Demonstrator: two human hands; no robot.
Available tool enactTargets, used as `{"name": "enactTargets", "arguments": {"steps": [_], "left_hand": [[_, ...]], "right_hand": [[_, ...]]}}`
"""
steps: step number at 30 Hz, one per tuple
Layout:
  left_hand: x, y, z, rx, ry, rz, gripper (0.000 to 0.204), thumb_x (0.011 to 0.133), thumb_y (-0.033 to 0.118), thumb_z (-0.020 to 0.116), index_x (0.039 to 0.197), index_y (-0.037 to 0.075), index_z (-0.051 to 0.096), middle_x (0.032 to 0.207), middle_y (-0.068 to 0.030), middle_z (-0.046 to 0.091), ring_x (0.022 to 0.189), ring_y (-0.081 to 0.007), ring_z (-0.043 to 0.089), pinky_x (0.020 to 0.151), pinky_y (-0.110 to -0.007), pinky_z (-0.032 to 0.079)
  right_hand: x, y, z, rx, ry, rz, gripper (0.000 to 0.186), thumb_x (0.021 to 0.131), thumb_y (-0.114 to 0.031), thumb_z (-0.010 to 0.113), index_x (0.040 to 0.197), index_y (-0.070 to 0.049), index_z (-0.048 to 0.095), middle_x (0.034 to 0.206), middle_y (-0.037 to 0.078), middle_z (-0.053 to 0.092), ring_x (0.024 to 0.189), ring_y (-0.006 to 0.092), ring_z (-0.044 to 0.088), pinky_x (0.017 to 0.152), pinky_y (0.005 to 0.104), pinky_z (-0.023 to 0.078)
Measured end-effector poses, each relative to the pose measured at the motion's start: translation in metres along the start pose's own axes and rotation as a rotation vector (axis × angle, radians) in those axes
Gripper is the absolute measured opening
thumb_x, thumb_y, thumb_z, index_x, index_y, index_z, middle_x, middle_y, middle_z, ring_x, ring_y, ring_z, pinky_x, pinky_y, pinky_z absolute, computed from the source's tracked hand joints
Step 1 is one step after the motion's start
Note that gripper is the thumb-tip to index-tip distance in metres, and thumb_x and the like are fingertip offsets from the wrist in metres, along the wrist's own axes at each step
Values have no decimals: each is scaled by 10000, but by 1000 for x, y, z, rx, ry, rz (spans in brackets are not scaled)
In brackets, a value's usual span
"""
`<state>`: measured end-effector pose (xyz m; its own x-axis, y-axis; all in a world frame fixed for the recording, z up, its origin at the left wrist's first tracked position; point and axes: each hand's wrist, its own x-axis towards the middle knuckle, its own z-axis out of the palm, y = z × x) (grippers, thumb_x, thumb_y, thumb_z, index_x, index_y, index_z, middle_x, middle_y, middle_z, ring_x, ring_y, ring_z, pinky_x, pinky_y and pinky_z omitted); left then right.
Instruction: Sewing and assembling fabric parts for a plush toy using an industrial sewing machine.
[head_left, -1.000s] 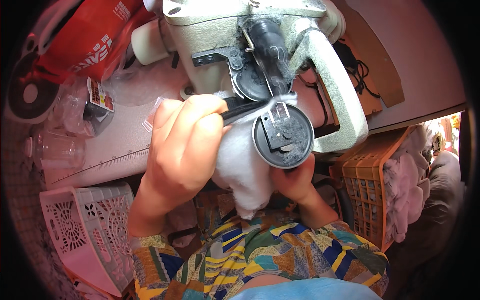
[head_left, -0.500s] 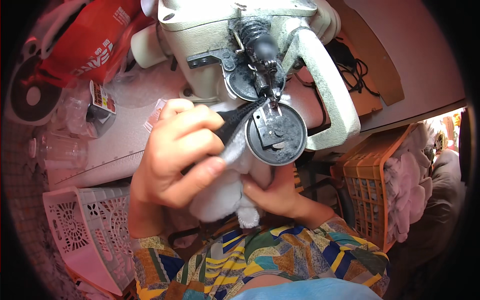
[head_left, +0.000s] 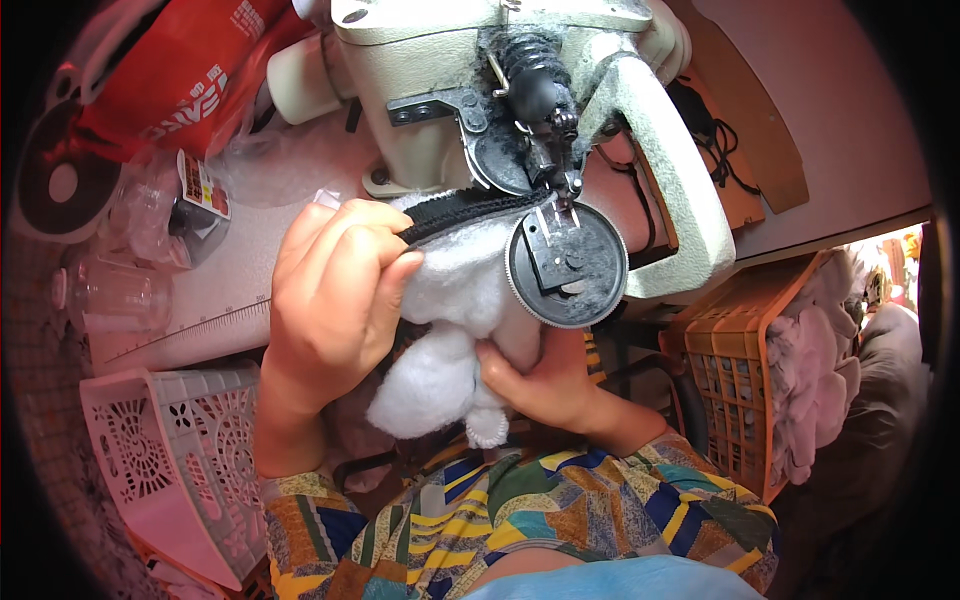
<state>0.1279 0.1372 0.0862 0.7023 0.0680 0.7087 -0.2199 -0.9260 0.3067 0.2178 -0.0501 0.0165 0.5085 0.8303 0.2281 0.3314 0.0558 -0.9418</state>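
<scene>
Head view. The left hand is closed in a pinch on the black trim edge of a white plush piece, thumb and fingers curled tight over the fold. The right hand cups the plush from below, fingers closed against its underside; how firm this grip is cannot be told. The plush hangs off the front edge of the counter, between the two hands, with its upper edge led to the needle area of the cream sewing machine.

Procedure, as judged from this view:
1. Keep the trim taut and level between the left-hand pinch and the round black feed disc.
2. Keep fingertips well apart from the needle; the left-hand grip lies just beside the feed point.
3. Support the loose bulk with the right hand so its weight does not drag the seam.

Relative position: the trim runs from the left grip rightward to the machine; the plush body lies below it, touching both hands.
</scene>
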Motion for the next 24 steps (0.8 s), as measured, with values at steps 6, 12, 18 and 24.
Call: {"name": "enactTargets", "arguments": {"steps": [6,12,18,24], "left_hand": [[12,7,5,154,58,178,184,734,46,695,809,6,532,819,-134,596,666,-266,570,606,-365,412],[23,9,15,169,27,217,190,701,60,683,803,15,530,820,-119,593,671,-251,571,604,-349,401],[30,9,5,-54,-114,134,164,692,113,678,724,42,534,751,-93,567,699,-248,582,646,-343,382],[21,-16,1,-589,-178,24,218,725,226,556,640,27,530,705,-109,523,704,-268,555,636,-340,369]], "right_hand": [[1,-2,7,22,250,5,436,722,-95,699,1136,-4,597,1079,146,643,1009,235,630,905,365,468],[3,1,-1,-13,274,21,465,716,-69,724,1152,5,582,1083,123,641,1013,200,617,911,348,459],[2,-4,4,252,368,25,542,739,-87,742,1217,37,517,1117,123,620,1064,188,582,955,341,430],[6,-12,-5,202,83,80,562,745,-112,762,1227,37,513,1121,118,622,1051,167,583,941,332,445]]}}
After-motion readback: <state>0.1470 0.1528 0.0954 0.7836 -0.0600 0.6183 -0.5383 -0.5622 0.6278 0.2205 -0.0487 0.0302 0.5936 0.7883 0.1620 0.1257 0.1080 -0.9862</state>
